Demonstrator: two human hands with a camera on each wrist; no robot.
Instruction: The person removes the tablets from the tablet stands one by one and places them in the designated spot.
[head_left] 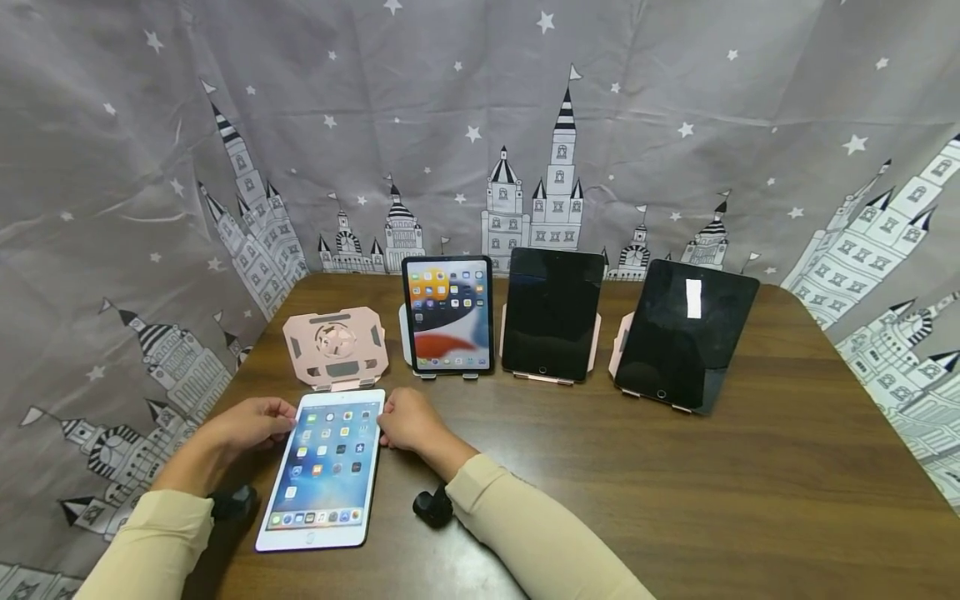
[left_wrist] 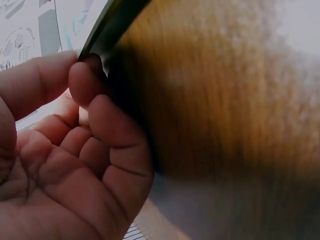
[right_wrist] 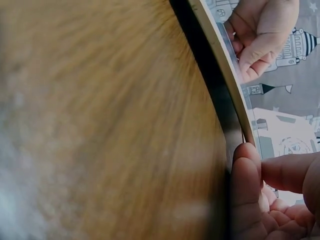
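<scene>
A white tablet (head_left: 322,467) with its home screen lit is held tilted over the table, its top edge towards a pink tablet stand (head_left: 363,333) with a ring cut-out. On its left edge, near the top, my left hand (head_left: 251,421) pinches it between thumb and fingers. The right hand (head_left: 410,421) grips the opposite edge at about the same height. Seen from the left wrist, the thumb and a finger meet at the tablet's thin edge (left_wrist: 107,25). The right wrist view shows the tablet's side (right_wrist: 227,85) above the wood, pinched by the right fingertips (right_wrist: 245,160).
Right of the pink stand, three more tablets lean on stands: one with a lit screen (head_left: 450,312), a dark one (head_left: 553,312), and another dark one (head_left: 675,342) at the right. Behind the wooden table (head_left: 600,500) hangs a grey castle-print cloth (head_left: 420,100).
</scene>
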